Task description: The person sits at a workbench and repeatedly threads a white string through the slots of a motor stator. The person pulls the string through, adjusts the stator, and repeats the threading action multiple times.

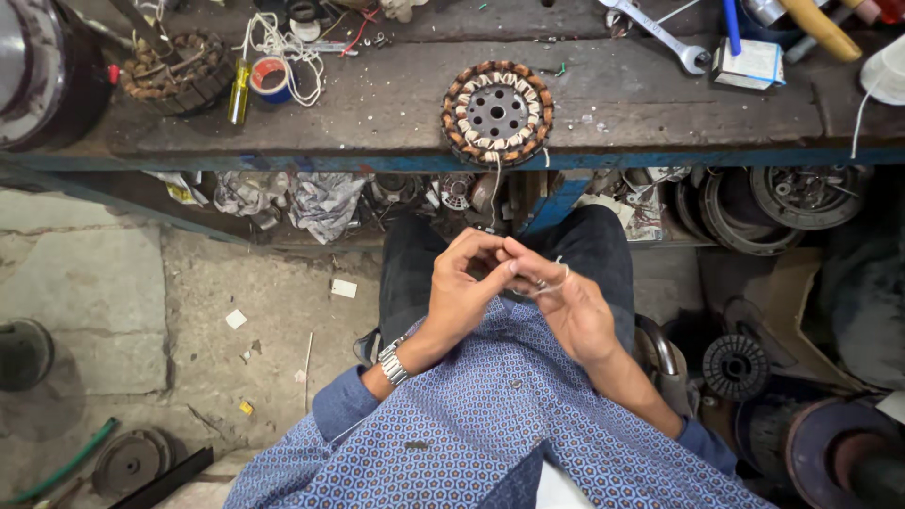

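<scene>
So, going left to right: a thin white thread [539, 288] is pinched between the fingertips of the left hand [462, 292] and looped by the curled right hand [575, 311], over the lap, below the counter [660, 104]. Looks light, limp and easily snapped, so it's best gripped at the ends. A wound motor coil [497, 113] is left on the counter edge.

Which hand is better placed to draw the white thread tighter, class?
Probably the right hand: the white thread loops around its fingers, so it could pull away, while the left hand pinches the thread's end.
</scene>
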